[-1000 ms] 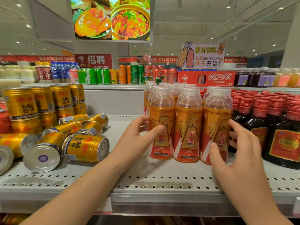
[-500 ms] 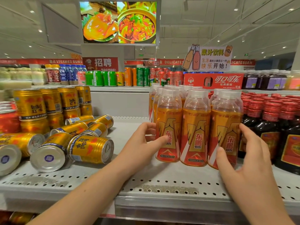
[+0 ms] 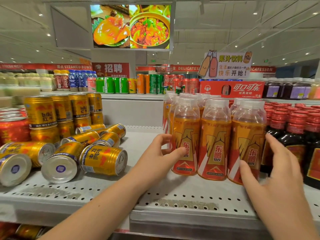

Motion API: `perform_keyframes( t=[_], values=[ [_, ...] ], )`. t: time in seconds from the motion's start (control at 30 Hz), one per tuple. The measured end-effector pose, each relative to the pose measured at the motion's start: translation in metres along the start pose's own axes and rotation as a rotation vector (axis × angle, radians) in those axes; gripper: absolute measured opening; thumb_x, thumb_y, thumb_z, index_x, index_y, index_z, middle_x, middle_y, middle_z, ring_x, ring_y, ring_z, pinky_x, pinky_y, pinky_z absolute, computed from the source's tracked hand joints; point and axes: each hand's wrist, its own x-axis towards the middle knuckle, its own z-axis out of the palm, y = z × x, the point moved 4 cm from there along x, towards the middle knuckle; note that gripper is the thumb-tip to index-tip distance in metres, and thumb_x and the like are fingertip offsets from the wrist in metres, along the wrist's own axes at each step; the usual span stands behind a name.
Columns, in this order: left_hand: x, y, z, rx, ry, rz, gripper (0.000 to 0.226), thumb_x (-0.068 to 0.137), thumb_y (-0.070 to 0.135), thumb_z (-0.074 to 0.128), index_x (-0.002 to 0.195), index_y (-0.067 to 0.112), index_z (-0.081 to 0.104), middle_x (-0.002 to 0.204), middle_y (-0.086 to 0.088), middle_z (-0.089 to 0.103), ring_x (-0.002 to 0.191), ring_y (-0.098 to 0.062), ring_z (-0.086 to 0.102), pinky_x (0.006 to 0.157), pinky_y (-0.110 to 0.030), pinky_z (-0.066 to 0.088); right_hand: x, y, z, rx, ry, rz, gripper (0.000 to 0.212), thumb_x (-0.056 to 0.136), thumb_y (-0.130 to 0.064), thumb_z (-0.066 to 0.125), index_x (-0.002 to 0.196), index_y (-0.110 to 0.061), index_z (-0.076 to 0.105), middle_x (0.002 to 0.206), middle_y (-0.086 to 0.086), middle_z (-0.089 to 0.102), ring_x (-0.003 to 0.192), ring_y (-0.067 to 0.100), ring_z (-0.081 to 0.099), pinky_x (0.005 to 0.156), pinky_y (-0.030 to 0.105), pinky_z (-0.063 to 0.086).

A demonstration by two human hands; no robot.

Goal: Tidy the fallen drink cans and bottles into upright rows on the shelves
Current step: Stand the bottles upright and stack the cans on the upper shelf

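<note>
At the far left of the shelf [image 3: 107, 193] stand red cans [image 3: 12, 129], and just beside them upright gold cans [image 3: 40, 111] stacked two high. In front of that stack the fallen gold cans [image 3: 102, 159] lie on their sides in a loose heap, touching one another, some showing their bases toward you and one its pull-tab top. A bare stretch of shelf separates the heap from your left hand [image 3: 159, 156], which grips the left-end bottle [image 3: 186, 139] low down, thumb across the front of the label and fingers curled round its far side. That bottle, the middle bottle [image 3: 215, 144] and the right-end bottle [image 3: 247, 146] stand upright and touching in a front row near the shelf edge, with more of the same orange bottles in rows behind. Your right hand [image 3: 277, 174] holds the right-end bottle, thumb on the lower front and fingers up along its right side. Just right of it stand dark bottles with red caps [image 3: 294, 135], upright in rows
</note>
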Motion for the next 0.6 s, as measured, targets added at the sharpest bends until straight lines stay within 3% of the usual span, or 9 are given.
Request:
perform_keyframes(
  t=[0.03, 0.1, 0.2, 0.27, 0.4, 0.5, 0.6],
  values=[
    [0.001, 0.000, -0.003, 0.025, 0.003, -0.005, 0.042, 0.093, 0.039, 0.070, 0.130, 0.035, 0.052, 0.124, 0.023, 0.061, 0.103, 0.013, 0.063, 0.076, -0.006, 0.052, -0.002, -0.006, -0.004, 0.027, 0.044, -0.054, 0.067, 0.090, -0.035, 0.064, 0.149, -0.034, 0.032, 0.148, -0.001, 0.041, 0.139, 0.019, 0.035, 0.112, 0.052, 0.034],
    [0.003, 0.002, -0.014, 0.130, 0.035, -0.007, 0.038, 0.095, 0.037, 0.065, 0.130, 0.039, 0.049, 0.120, 0.027, 0.057, 0.101, 0.016, 0.060, 0.070, -0.003, 0.047, -0.008, -0.021, -0.009, 0.076, 0.086, -0.200, 0.054, 0.093, -0.037, 0.059, 0.143, -0.034, 0.040, 0.144, -0.007, 0.044, 0.135, 0.009, 0.038, 0.110, 0.044, 0.035],
    [0.011, 0.011, -0.036, 0.332, 0.126, 0.046, 0.044, 0.099, 0.031, 0.060, 0.141, 0.029, 0.047, 0.130, 0.015, 0.057, 0.116, -0.001, 0.058, 0.090, -0.016, 0.047, -0.022, -0.048, 0.001, 0.142, -0.029, -0.354, 0.046, 0.090, -0.039, 0.053, 0.136, -0.037, 0.048, 0.140, -0.021, 0.046, 0.132, -0.011, 0.036, 0.107, 0.014, 0.028],
    [0.016, 0.017, -0.044, 0.461, 0.116, 0.077, 0.047, 0.099, 0.027, 0.061, 0.143, 0.024, 0.045, 0.130, 0.008, 0.058, 0.119, -0.008, 0.057, 0.101, -0.028, 0.049, -0.034, -0.067, 0.018, 0.165, -0.162, -0.411, 0.041, 0.092, -0.036, 0.055, 0.133, -0.036, 0.053, 0.138, -0.023, 0.048, 0.133, -0.007, 0.039, 0.106, 0.003, 0.024],
    [0.034, 0.025, -0.041, 0.753, -0.134, 0.081, 0.049, 0.097, 0.026, 0.065, 0.142, 0.026, 0.045, 0.130, 0.003, 0.059, 0.116, -0.014, 0.059, 0.098, -0.032, 0.051, -0.046, -0.092, 0.048, 0.203, -0.322, -0.488, 0.039, 0.092, -0.026, 0.059, 0.130, -0.032, 0.057, 0.133, -0.022, 0.052, 0.131, -0.002, 0.045, 0.106, 0.007, 0.031],
    [0.055, 0.030, -0.043, 0.845, -0.270, 0.093, 0.050, 0.095, 0.028, 0.068, 0.140, 0.026, 0.048, 0.129, 0.002, 0.061, 0.113, -0.016, 0.060, 0.089, -0.028, 0.050, -0.041, -0.096, 0.056, 0.223, -0.338, -0.454, 0.036, 0.094, -0.027, 0.057, 0.129, -0.035, 0.056, 0.126, -0.026, 0.054, 0.123, -0.004, 0.050, 0.096, 0.003, 0.034],
    [0.077, 0.025, -0.052, 0.936, -0.381, 0.102, 0.053, 0.095, 0.028, 0.070, 0.143, 0.026, 0.046, 0.131, 0.001, 0.060, 0.111, -0.017, 0.058, 0.086, -0.026, 0.044, -0.038, -0.101, 0.065, 0.218, -0.340, -0.421, 0.027, 0.099, -0.031, 0.055, 0.125, -0.039, 0.057, 0.120, -0.023, 0.057, 0.115, 0.000, 0.057, 0.089, 0.008, 0.042]
  ],
)
